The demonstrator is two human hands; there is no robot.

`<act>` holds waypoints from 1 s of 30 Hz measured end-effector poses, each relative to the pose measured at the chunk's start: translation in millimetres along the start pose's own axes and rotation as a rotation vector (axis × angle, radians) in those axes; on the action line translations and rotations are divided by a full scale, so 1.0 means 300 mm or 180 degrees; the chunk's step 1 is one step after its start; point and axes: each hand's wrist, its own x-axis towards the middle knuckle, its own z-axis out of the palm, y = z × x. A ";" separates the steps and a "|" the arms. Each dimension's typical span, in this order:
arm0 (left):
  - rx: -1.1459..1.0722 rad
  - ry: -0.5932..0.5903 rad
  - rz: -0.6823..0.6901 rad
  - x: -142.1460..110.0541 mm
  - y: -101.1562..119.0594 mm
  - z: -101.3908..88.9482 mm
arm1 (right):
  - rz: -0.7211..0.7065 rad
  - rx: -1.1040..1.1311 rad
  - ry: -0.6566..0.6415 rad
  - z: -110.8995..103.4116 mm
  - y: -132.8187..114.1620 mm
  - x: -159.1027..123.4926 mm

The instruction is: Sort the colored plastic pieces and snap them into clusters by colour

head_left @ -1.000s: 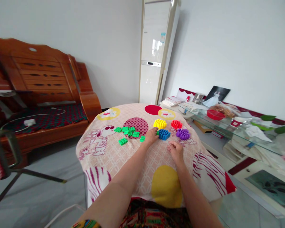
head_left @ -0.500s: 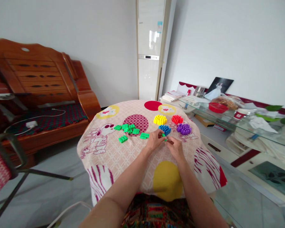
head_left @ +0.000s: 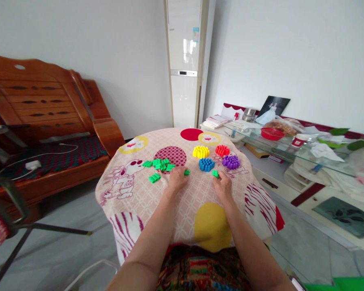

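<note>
My right hand [head_left: 222, 186] pinches a small green plastic piece [head_left: 215, 173] just above the tablecloth, in front of the blue cluster [head_left: 206, 164]. Further left, my left hand [head_left: 178, 178] has its fingers curled over another green piece [head_left: 187, 172], whose right end sticks out; the fingertips are hidden. Several ribbed green pieces [head_left: 161, 164] lie in a loose pile left of this hand, with one apart [head_left: 154, 178] nearer me. Small pegs stand packed in a yellow cluster [head_left: 201, 152], a red cluster [head_left: 222, 150] and a purple cluster [head_left: 231, 162] around the blue one.
A patterned cloth [head_left: 157, 206] covers the round table. To the right stands a glass-topped cabinet [head_left: 294, 151] holding a red bowl [head_left: 272, 133], a paper cup [head_left: 299, 140] and papers. A wooden bench [head_left: 45, 109] is at left, with a folding chair [head_left: 16, 202] nearer.
My hands have parted from where they met before the blue cluster. The left moved left onto a green piece on the cloth; the right keeps a green piece. The view turned slightly right.
</note>
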 end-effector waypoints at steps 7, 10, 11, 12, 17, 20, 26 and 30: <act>-0.0419 0.0093 -0.0224 -0.002 -0.001 -0.010 | -0.0373 0.0162 -0.0339 0.000 -0.024 -0.001; -0.0910 -0.0050 0.0137 -0.008 0.059 -0.001 | -0.0450 0.0281 -0.0470 -0.001 -0.035 -0.005; -0.1016 -0.0094 0.0281 -0.012 0.083 0.006 | -0.0434 0.0314 -0.0475 -0.001 -0.037 -0.007; -0.1085 -0.0134 0.0418 -0.018 0.107 0.015 | -0.0415 0.0339 -0.0465 -0.001 -0.037 -0.008; -0.1181 -0.0247 0.0925 -0.044 0.187 0.054 | -0.0394 0.0548 -0.0513 -0.001 -0.023 -0.008; -0.1079 -0.0316 0.0899 -0.047 0.188 0.061 | -0.0211 0.0745 -0.0550 -0.005 -0.016 -0.004; -0.1071 -0.0369 0.0590 -0.038 0.158 0.052 | 0.0168 0.0952 0.0253 -0.028 0.000 0.006; -0.1257 -0.0389 0.0525 -0.037 0.150 0.051 | 0.0372 0.0426 0.0715 -0.036 0.019 0.010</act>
